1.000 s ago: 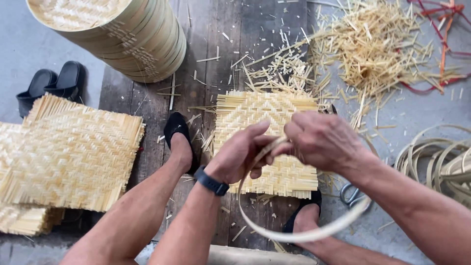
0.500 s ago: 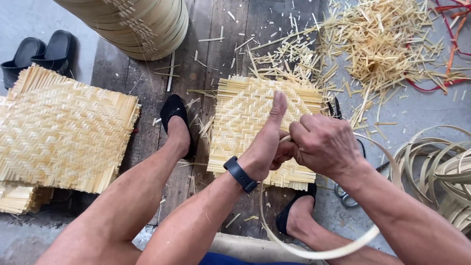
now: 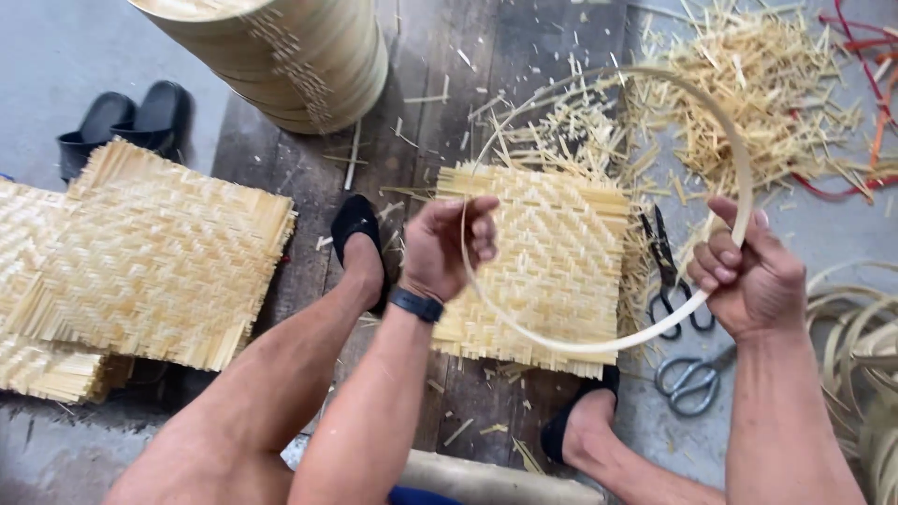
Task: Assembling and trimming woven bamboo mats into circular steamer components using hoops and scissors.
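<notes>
I hold a thin pale bamboo hoop (image 3: 697,98) in both hands, level above a square woven bamboo mat (image 3: 552,266) lying on the dark wooden boards (image 3: 440,122). My left hand (image 3: 449,245), with a dark watch at the wrist, grips the hoop's left side. My right hand (image 3: 744,271) grips its right side. My feet in black slippers rest on either side of the mat.
A stack of woven mats (image 3: 140,257) lies at the left. A stack of round bamboo rims (image 3: 299,51) stands at the top. Bamboo trimmings (image 3: 748,84) litter the upper right. Two pairs of scissors (image 3: 678,327) lie right of the mat, coiled strips (image 3: 861,346) at the far right, black sandals (image 3: 126,117) upper left.
My hands have moved apart, and the hoop, earlier hanging low and bunched between them, is now spread wide and lifted over the mat.
</notes>
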